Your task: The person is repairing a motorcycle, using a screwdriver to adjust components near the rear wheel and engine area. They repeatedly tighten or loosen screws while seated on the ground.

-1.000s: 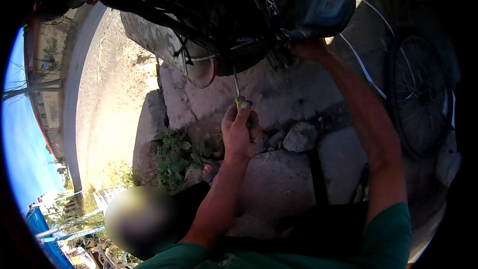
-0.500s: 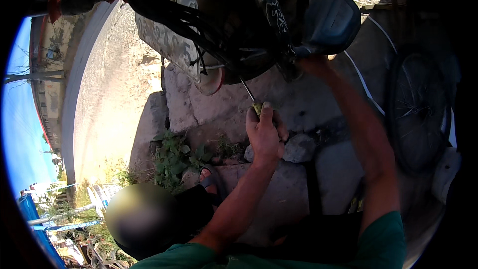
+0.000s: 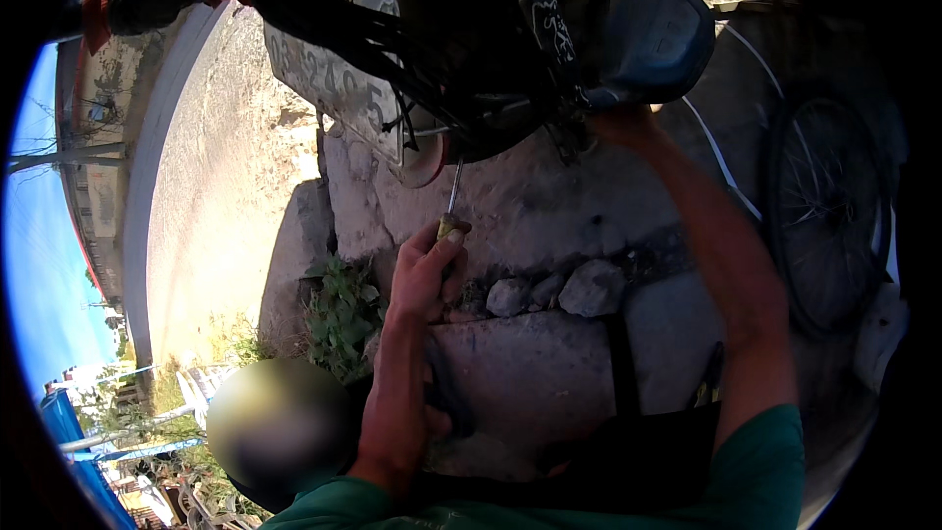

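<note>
Gripping hand: left hand (image 3: 424,275) closed around the screwdriver (image 3: 450,211) at frame centre, shaft aimed up for reaching the motorcycle's underside (image 3: 471,88).
Right hand: up at the dark machine parts, upper centre; its grip could not be told.
Nearby: blue cover (image 3: 653,34), upper right.

Cables (image 3: 392,49) and a plate (image 3: 334,79) crowd the motorcycle's underside (image 3: 491,88), leaving open room only below, above stones (image 3: 549,290) and weeds (image 3: 339,319).

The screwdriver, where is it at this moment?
In the head view, the screwdriver is left of centre, held in the left hand, its shaft pointing up toward the vehicle's dark underside, just above the stones.
</note>
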The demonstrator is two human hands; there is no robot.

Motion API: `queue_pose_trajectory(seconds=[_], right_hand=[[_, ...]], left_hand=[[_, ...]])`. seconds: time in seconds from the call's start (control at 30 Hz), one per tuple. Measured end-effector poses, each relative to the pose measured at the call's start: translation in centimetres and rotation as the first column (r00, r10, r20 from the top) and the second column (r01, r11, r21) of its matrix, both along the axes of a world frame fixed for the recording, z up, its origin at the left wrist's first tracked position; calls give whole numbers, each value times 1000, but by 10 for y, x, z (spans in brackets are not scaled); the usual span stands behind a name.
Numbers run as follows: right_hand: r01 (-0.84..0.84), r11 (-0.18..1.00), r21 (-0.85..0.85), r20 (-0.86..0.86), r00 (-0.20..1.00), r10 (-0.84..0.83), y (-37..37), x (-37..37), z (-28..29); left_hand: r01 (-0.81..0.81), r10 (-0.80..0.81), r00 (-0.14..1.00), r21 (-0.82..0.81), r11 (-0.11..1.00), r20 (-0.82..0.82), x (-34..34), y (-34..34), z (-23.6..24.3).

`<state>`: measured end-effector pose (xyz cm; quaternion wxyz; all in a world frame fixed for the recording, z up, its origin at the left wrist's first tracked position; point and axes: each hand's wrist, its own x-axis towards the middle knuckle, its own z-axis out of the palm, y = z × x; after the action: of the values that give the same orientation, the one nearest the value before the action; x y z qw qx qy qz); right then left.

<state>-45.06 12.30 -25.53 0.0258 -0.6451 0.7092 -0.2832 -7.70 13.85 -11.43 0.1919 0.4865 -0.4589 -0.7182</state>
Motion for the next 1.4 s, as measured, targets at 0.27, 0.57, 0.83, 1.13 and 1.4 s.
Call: queue_pose_trajectory(seconds=[0.27, 0.57, 0.83, 1.13, 1.4], right_hand=[[-35, 983, -179, -83, 996, 21, -6, -11, -33], [24, 998, -55, -457, 888, -47, 2, 9, -34], [-11, 999, 47, -150, 988, 18, -2, 7, -13], [32, 987, 160, 213, 975, -66, 8, 9, 24], [52, 996, 74, 150, 987, -62, -1, 10, 13]], left_hand=[[66, -68, 996, 29, 997, 51, 10, -38, 21], [-312, 328, 933, 123, 942, -147, -59, 25, 10], [-193, 208, 973, 138, 971, -101, -51, 17, 38], [59, -45, 963, -46, 997, 266, -46, 2, 71], [-44, 362, 799, 554, 831, -480, -88, 24, 31]])
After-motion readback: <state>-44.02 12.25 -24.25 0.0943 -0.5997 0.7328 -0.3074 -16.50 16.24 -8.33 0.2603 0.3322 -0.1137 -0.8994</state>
